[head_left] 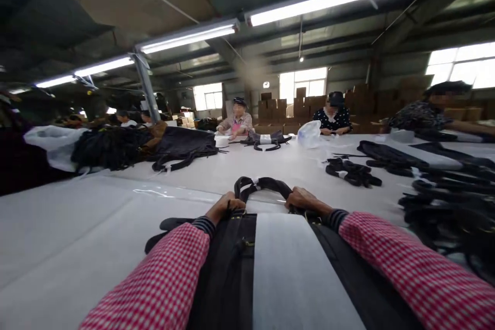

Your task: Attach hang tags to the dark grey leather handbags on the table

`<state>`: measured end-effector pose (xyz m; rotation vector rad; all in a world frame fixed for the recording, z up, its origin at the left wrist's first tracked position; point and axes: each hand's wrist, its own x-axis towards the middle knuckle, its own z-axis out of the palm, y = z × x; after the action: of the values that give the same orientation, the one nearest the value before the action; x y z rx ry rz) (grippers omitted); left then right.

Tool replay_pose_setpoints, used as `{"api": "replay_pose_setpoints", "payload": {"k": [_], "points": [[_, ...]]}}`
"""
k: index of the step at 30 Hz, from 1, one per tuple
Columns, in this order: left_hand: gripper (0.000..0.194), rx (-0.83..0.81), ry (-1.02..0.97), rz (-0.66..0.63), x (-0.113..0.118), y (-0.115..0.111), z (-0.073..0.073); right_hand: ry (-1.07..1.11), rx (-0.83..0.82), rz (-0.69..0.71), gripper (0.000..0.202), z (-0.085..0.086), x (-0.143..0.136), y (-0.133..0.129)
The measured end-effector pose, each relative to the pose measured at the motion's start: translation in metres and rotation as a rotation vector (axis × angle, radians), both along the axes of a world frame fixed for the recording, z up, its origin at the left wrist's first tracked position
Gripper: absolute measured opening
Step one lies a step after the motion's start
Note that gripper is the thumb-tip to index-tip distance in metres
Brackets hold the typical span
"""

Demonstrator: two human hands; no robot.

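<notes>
A black bag (230, 273) lies in front of me, its top edge facing away. A broad white paper or foam band (296, 268) runs down its middle. My left hand (228, 203) is closed on the bag's top left corner, by the base of the handle. At the top right corner my right hand (303, 199) grips the bag in the same way. Between the hands the black handles (275, 184) arch away, with a small white wrap on them. Both hands' fingertips are partly hidden. A dark strap or flap (174, 224) sticks out to the left of the bag.
The white table (69, 227) stretches ahead and left. Black bags (181, 144) and a plastic bag (50, 144) are heaped at left. More bags (406, 157) and straps (351, 171) lie at right. Across the table, several people work near a clear plastic bag (309, 134).
</notes>
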<state>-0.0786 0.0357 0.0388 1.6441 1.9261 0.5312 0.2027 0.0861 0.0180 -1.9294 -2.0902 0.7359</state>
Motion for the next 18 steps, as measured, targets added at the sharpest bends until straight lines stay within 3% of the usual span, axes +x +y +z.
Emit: {"api": "replay_pose_setpoints", "payload": {"k": [3, 6, 10, 12, 13, 15, 17, 18], "points": [[0.018, 0.000, 0.223, 0.010, 0.005, -0.005, 0.017, -0.029, 0.008, 0.000, 0.030, -0.002, -0.001, -0.002], [0.024, 0.127, 0.420, -0.015, 0.015, -0.022, 0.054, -0.078, 0.053, 0.012, 0.044, 0.005, 0.001, -0.010], [0.036, 0.237, 0.511, -0.273, 0.049, -0.072, 0.118, -0.135, 0.083, 0.074, 0.071, 0.047, 0.014, -0.016], [0.048, 0.250, 0.472, -0.471, 0.074, -0.114, 0.137, -0.147, 0.155, 0.150, 0.074, 0.079, 0.020, -0.022], [0.052, 0.245, 0.427, -0.619, 0.087, -0.138, 0.140, -0.146, 0.203, 0.193, 0.073, 0.095, 0.023, -0.030], [0.075, 0.320, 0.359, -0.883, 0.107, -0.185, 0.131, -0.138, 0.316, 0.318, 0.069, 0.119, 0.030, -0.057], [0.086, 0.331, 0.323, -0.979, 0.119, -0.224, 0.108, -0.129, 0.443, 0.517, 0.057, 0.125, 0.040, -0.100], [0.086, 0.336, 0.301, -0.978, 0.121, -0.238, 0.095, -0.126, 0.518, 0.635, 0.050, 0.119, 0.046, -0.126]]}}
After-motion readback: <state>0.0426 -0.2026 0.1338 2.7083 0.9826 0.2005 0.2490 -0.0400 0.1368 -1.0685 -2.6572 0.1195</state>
